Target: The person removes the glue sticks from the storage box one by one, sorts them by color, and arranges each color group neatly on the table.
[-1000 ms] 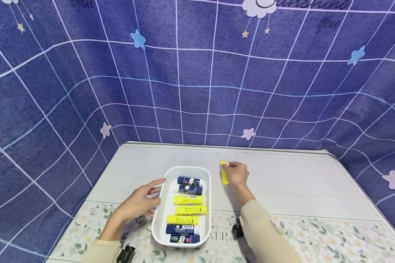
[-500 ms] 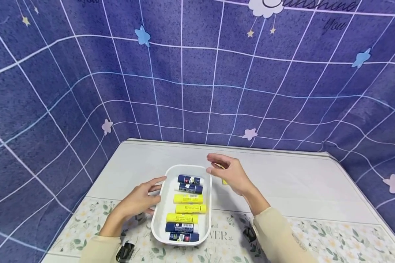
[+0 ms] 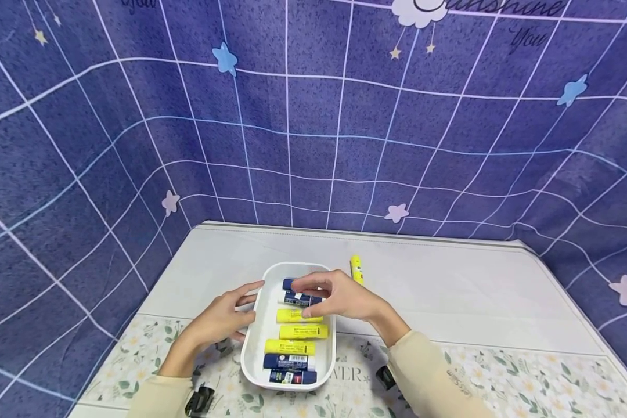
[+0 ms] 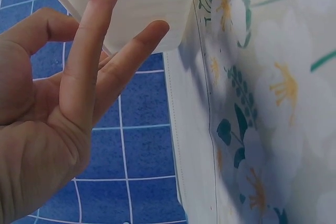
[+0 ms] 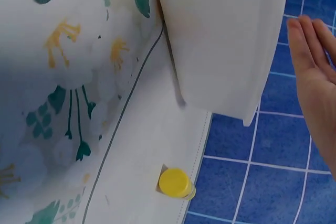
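A white plastic bin (image 3: 248,363) holds a column of glue sticks, some dark blue and some yellow. My left hand (image 3: 222,316) is at the bin's left side; in the left wrist view its straight fingers (image 4: 86,51) lie against the outer wall. Over the bin's upper right part reaches my right hand (image 3: 345,295), thumb and fingers apart. Its fingertips overlap the farthest blue glue stick (image 3: 287,284), while the thumb overlaps a yellow glue stick (image 3: 287,315). The second blue glue stick (image 3: 295,298) shows between them. One yellow glue stick (image 3: 356,268) lies outside, right of the bin.
The table has a white far part (image 3: 449,278) and a flower-printed near part (image 3: 528,377). Behind its far edge hangs a blue gridded curtain (image 3: 313,157). Black wrist camera mounts (image 3: 200,400) sit by both sleeves.
My right hand has let go of the yellow glue stick on the table and moved left over the bin. That glue stick stays lying there. My left hand keeps its place.
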Demonstrator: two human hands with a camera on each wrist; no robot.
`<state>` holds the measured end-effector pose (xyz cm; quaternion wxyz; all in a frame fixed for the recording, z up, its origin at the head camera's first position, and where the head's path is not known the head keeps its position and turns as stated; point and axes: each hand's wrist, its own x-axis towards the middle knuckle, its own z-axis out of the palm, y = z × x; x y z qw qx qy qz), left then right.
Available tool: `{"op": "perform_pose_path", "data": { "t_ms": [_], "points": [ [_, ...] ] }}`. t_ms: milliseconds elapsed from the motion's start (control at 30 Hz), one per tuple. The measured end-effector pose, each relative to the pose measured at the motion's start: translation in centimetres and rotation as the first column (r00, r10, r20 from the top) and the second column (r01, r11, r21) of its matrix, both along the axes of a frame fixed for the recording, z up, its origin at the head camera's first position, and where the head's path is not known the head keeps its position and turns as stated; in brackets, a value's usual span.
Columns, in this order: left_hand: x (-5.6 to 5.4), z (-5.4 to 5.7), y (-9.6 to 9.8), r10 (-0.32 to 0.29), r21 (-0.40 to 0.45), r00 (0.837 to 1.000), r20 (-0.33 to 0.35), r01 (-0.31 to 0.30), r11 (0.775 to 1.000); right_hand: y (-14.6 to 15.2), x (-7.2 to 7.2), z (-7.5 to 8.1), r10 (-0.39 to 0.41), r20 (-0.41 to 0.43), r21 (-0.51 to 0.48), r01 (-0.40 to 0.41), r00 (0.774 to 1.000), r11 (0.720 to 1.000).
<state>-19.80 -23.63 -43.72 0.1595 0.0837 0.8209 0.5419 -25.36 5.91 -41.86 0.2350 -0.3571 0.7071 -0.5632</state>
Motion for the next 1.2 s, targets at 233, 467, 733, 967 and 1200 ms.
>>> {"op": "perform_pose_path", "data": {
  "t_ms": [233,467,733,967,1200],
  "points": [
    [-0.1,0.1,0.0,0.003,0.005,1.0,-0.004,-0.003,1.0,-1.7,0.6,-0.3,0.107,0.019,0.191,-0.109,0.994,0.975],
    [-0.3,0.0,0.1,0.008,-0.006,1.0,-0.007,-0.008,1.0,-3.3,1.6,-0.8,0.173,-0.009,0.303,-0.162,0.985,0.939],
    [-0.2,0.0,0.0,0.009,-0.016,1.0,-0.009,-0.009,1.0,-4.4,2.4,-0.9,0.217,-0.114,0.433,-0.148,0.969,0.889],
    [-0.1,-0.1,-0.1,0.006,-0.017,1.0,-0.013,-0.006,1.0,-5.8,3.0,-1.6,0.261,-0.278,0.575,-0.058,0.924,0.816],
    [-0.1,-0.1,0.1,0.006,-0.025,1.0,-0.01,-0.006,1.0,-6.3,3.0,-2.4,0.257,-0.359,0.58,-0.001,0.897,0.814]
  ]
}}
